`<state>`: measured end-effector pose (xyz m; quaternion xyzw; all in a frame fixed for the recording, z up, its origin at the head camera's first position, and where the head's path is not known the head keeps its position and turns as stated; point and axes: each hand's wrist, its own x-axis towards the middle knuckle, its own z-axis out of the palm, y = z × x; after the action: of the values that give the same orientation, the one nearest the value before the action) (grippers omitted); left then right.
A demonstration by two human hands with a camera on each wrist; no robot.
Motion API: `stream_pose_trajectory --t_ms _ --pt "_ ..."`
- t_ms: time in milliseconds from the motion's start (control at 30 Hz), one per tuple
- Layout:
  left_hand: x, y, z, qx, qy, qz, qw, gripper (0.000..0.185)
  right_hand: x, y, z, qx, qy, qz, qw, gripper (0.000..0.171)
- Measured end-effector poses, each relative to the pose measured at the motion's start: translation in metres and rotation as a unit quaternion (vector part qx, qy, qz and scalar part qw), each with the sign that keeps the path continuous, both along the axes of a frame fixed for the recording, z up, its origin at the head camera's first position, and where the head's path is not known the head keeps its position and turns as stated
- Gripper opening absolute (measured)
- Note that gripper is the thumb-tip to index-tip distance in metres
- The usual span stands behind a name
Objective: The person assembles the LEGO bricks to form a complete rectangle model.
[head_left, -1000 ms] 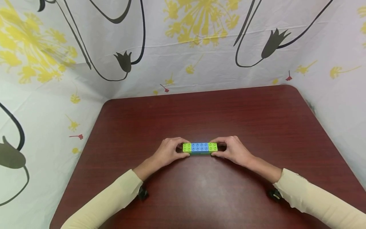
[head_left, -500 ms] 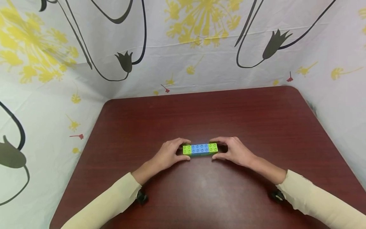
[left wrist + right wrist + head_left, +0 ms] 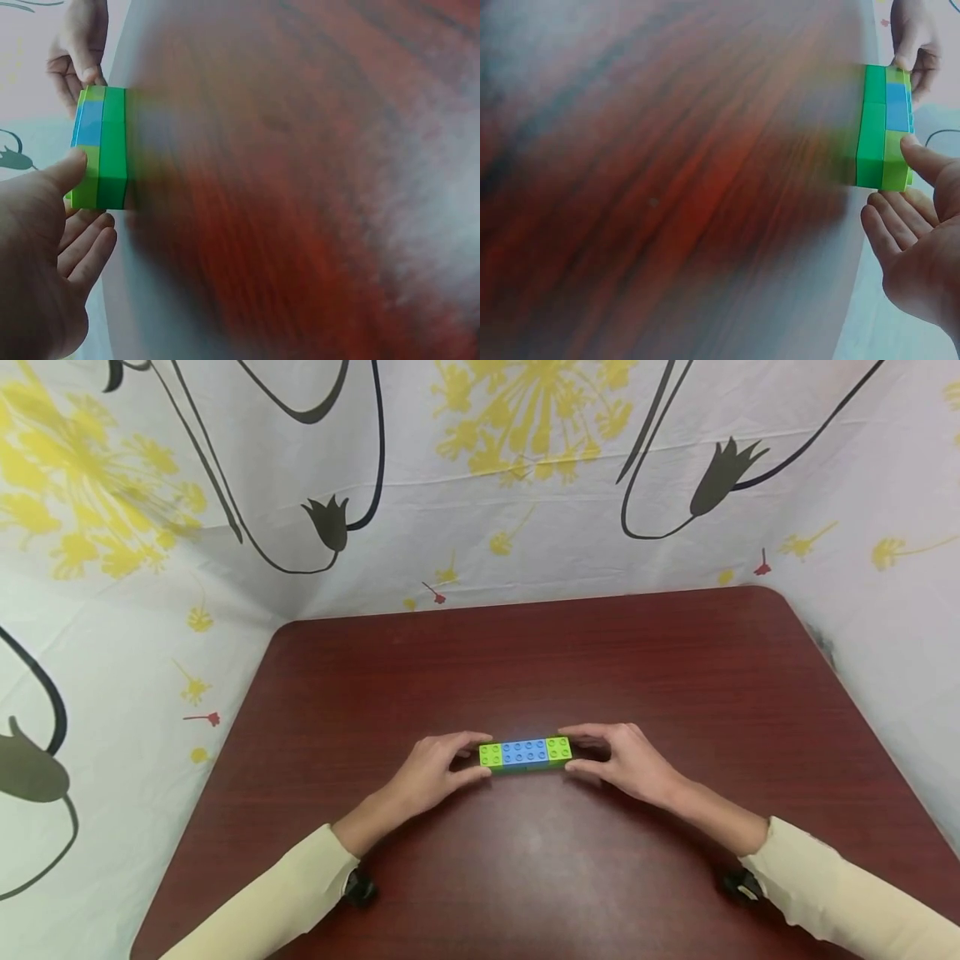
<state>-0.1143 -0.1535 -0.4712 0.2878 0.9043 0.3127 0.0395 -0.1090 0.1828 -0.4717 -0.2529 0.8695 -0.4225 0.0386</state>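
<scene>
Here the left hand (image 3: 435, 770) and right hand (image 3: 628, 761) are bracketing the brick bar (image 3: 525, 752) lying mid-table (image 3: 675, 668), fingers relaxed, thumbs touching its ends; seemingly a letting-go step, calling for gentle withdrawal.

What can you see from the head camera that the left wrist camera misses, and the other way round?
Only the head view shows the whole dark red table, the flower-printed cloth behind it, both cream sleeves, and the studs on top of the block bar: lime ends, blue middle.

Only the left wrist view shows the bar's side, where a darker green layer lies under the lime and blue one.

Both show the left hand and right hand at opposite ends of the bar, fingers relaxed, thumbs at or near the blocks.
</scene>
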Motion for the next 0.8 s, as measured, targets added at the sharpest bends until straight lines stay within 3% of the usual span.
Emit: stream_pose_trajectory --t_ms 467,800 --pt "0.008 0.0037 -0.0051 0.014 0.008 0.03 0.9994 0.043 0.0028 -0.0045 -0.0051 -0.012 -0.004 -0.029 0.999 0.043" --pt "0.002 0.0055 -0.0027 0.034 0.016 0.044 0.9983 0.042 -0.001 -0.0063 0.0002 -0.057 -0.03 -0.045 0.997 0.04"
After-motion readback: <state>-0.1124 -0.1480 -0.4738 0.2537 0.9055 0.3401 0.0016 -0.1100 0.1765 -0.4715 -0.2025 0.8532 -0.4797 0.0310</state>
